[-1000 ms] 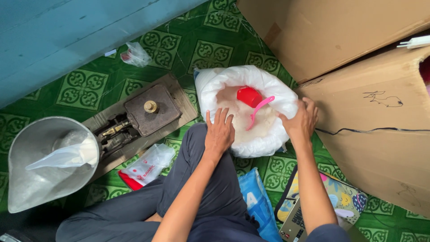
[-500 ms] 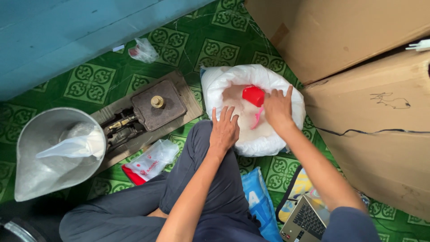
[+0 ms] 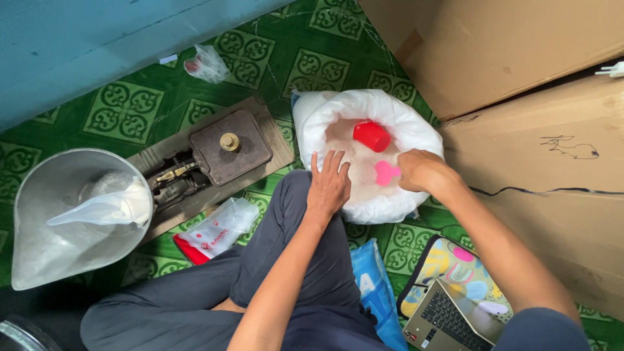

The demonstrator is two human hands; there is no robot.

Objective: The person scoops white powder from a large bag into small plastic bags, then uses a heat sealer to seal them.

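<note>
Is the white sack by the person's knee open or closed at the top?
Open. The white sack's rim is rolled back, showing pale grain inside with a red cup lying on it; the right hand reaches in.

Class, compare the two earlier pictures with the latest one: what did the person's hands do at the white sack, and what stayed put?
The right hand moved from the white sack's right rim into its opening and now grips the pink scoop. The left hand stayed flat on the near rim. The red cup, the metal pan and the brown scale did not move.

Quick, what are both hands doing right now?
Left hand: open, flat on the sack rim.
Right hand: closed on the pink scoop.
</note>
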